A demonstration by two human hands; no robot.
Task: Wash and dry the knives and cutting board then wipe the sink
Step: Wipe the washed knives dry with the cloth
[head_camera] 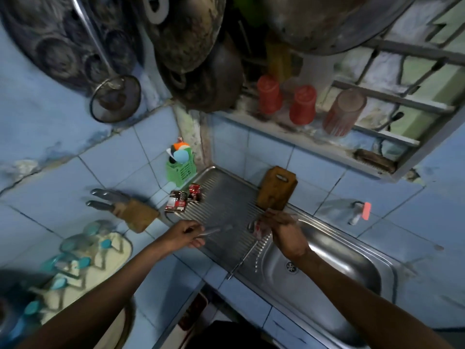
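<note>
My left hand (185,235) grips the handle of a knife (219,229) whose blurred blade points right over the steel drainboard (226,197). My right hand (284,229) holds a red and white cloth (260,229) at the drainboard's right end, by the knife's tip. A second knife (242,260) lies on the drainboard's front edge. The wooden cutting board (275,188) leans upright against the tiled wall behind the drainboard. The sink basin (339,268) with its drain (292,266) lies under my right forearm.
A wooden knife block (133,214) with two knives lies on the left counter. Red sachets (180,201) and a green utensil caddy (180,168) stand at the drainboard's back left. A tap (359,211) sticks out of the right wall. Pans hang overhead; red cups sit on a shelf.
</note>
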